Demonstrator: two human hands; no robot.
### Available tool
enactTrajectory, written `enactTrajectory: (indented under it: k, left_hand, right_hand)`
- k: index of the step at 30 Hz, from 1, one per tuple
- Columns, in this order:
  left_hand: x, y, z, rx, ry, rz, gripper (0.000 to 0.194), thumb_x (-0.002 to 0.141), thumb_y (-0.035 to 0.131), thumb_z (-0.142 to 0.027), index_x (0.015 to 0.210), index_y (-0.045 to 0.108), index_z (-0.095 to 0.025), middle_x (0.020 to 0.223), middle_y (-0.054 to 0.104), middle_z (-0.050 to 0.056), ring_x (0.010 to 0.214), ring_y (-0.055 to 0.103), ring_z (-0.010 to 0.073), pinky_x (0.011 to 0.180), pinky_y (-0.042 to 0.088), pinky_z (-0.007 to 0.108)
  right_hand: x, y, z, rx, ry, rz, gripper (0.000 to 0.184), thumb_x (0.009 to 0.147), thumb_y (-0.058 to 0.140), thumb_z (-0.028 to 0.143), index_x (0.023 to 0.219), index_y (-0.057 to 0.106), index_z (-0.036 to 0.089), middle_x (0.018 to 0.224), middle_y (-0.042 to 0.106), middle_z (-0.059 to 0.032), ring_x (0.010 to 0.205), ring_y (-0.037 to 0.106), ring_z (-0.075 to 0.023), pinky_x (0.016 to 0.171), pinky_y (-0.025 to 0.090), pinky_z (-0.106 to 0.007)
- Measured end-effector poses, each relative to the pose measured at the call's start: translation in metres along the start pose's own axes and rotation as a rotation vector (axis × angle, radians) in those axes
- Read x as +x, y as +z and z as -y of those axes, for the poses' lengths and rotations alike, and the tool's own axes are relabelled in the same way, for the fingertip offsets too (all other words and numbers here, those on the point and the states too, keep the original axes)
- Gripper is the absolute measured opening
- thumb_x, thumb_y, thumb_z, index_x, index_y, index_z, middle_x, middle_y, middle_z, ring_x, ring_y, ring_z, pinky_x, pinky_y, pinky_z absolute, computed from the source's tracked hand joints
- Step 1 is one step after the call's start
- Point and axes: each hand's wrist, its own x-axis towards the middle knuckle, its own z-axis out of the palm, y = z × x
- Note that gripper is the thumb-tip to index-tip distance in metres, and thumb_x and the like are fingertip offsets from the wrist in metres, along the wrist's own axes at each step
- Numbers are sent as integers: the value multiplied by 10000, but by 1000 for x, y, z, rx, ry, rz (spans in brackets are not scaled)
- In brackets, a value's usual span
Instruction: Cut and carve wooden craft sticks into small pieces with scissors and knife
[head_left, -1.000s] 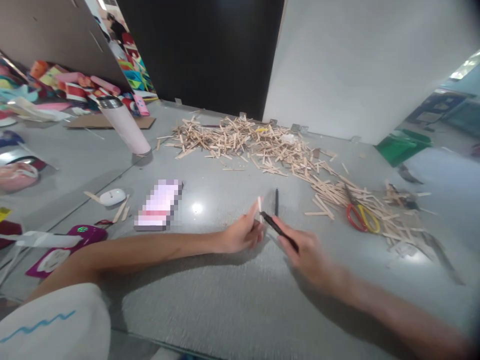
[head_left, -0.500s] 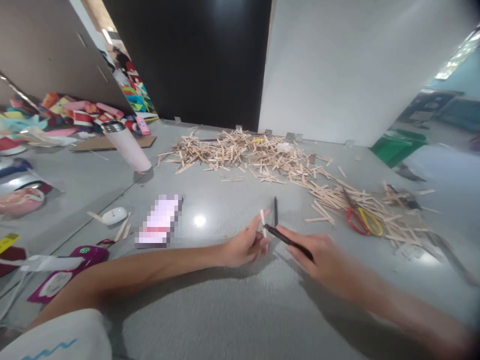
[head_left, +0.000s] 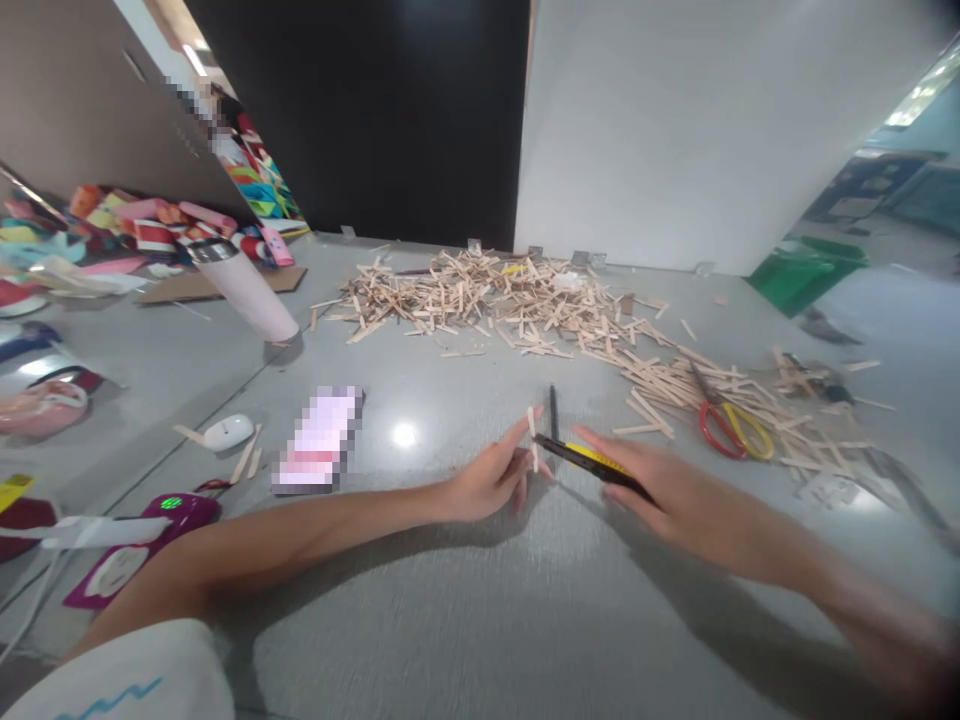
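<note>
My left hand pinches a short, pale wooden stick upright between its fingers, over the middle of the table. In my right hand is a black and yellow utility knife, its tip pointing left and meeting the stick or lying just in front of it; which one I cannot tell. A thin dark rod, perhaps a pencil, lies just beyond the stick. Farther back spreads a loose pile of wooden sticks, reaching toward the right.
Scissors with red and yellow handles lie on sticks at right. To the left are a phone, a white mouse, a pink bottle and a purple device. Black and white panels stand behind; a green bin is far right.
The utility knife has turned in my right hand, so its yellow part now shows. Both hands have shifted slightly to the right, and the stick stays in my left fingers.
</note>
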Motion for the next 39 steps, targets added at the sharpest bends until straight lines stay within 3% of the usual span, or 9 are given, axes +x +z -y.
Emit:
enactTrajectory:
  k: [5,11,17,24,34,36,39]
  left_hand:
    - [3,2,4,-13,16,-15,571,1195,361,-447,1706,158,-292,1104,777,79,490,647,73,525,517,187]
    - [4,1,1,-46,9,-39,468,1190,412,-444,1605,280,-272,1040,772,61,489,627,64,518,515,174]
    - [6,1,3,-75,11,-70,494,1184,422,-503,1597,278,-275,1046,771,74,486,624,56,505,509,163]
    - [4,2,2,-104,-36,-97,761,1126,597,-488,1726,169,-299,1078,789,89,510,628,64,525,494,177]
    - [5,4,5,-63,-46,-119,848,1121,594,-434,1755,63,-243,1022,812,87,473,601,70,500,473,172]
    - [4,4,3,-56,-49,-137,850,1120,606,-443,1755,80,-239,959,812,62,460,603,75,485,460,164]
    - [2,4,1,-46,-49,-167,847,1117,625,-467,1751,128,-206,704,730,-31,429,614,105,447,425,152]
  right_hand:
    - [4,-6,3,20,-22,46,510,1099,563,251,1599,624,335,1367,809,-65,1185,795,-282,984,626,-352]
    - [5,-8,14,79,1,85,482,1140,502,278,1610,605,307,1289,824,-60,1054,794,-242,918,601,-310]
    - [10,-2,13,100,10,75,505,1144,483,272,1639,572,320,1378,798,-89,1112,783,-260,949,596,-341]
    - [8,4,9,61,42,34,514,1140,482,286,1646,573,295,1356,813,-106,1102,803,-272,947,605,-363]
    - [11,17,-8,17,35,16,501,1147,487,347,1640,572,339,1330,821,-83,1091,802,-289,944,626,-408]
    - [13,21,-3,57,11,5,509,1149,460,314,1647,565,325,1392,796,-99,1150,794,-285,976,625,-399]
    - [15,21,10,86,17,-26,527,1136,435,273,1646,569,284,1384,797,-131,1176,791,-295,989,631,-408]
